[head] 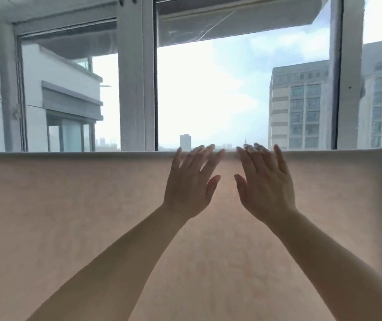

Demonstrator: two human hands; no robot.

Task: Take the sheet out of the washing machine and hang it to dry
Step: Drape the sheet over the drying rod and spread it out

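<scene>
Daylight from a high window fills the scene, and the pale pink sheet (pixel 92 228) hangs in front of it like a curtain, its folded top edge running level from one side of the view to the other; whatever rail or line carries it is hidden under the fold. Nearest the camera, two bare forearms reach up toward that edge. The left hand (pixel 191 181) and the right hand (pixel 265 181) are both held flat with fingers straight and spread, gripping nothing, backs toward the camera, their fingertips level with the sheet's top fold near its middle; whether the palms press the cloth or hover just off it cannot be told. The hands sit close together, neither plainly nearer the fold. Since the sheet's long axis lies sideways, any smoothing would likely run outward from the middle, each hand toward its own side. Beyond the sheet stands the white window frame (pixel 136 89), and farther off apartment blocks (pixel 301 107) under cloudy sky.
</scene>
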